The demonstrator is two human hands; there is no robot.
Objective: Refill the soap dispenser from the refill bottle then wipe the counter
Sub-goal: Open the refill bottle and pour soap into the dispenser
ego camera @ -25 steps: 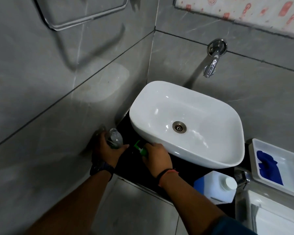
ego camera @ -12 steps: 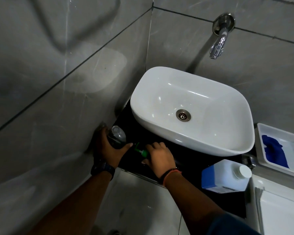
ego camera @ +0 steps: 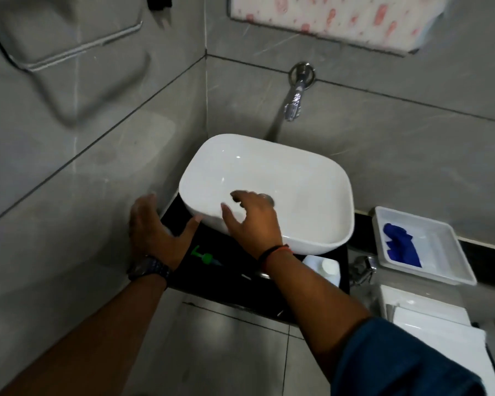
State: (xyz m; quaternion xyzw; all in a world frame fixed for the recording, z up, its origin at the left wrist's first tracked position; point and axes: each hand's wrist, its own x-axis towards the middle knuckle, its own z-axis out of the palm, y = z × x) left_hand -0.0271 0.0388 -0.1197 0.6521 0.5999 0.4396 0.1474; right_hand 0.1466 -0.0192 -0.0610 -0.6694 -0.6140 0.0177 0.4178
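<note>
The green pump head (ego camera: 203, 257) of the soap dispenser lies on the black counter (ego camera: 229, 284), in front of the sink's left corner. My left hand (ego camera: 157, 230) hovers spread and palm down just above and left of it, near the wall; the dispenser's clear bottle is not visible and may be under this hand. My right hand (ego camera: 252, 221) is raised over the front rim of the white sink (ego camera: 312, 195), fingers apart and empty. The white refill bottle (ego camera: 327, 268) with its white cap stands on the counter right of my right forearm, partly hidden by it.
A white tray (ego camera: 440, 252) holding a blue cloth (ego camera: 400, 247) sits at the right. A chrome tap (ego camera: 295, 101) juts from the back wall above the sink. A towel bar (ego camera: 77, 50) hangs on the left wall. A white toilet tank (ego camera: 440, 324) is at the lower right.
Both hands have lifted off the dispenser parts. My right hand let go of the green pump, which now lies on the counter, and rose over the sink. My left hand opened.
</note>
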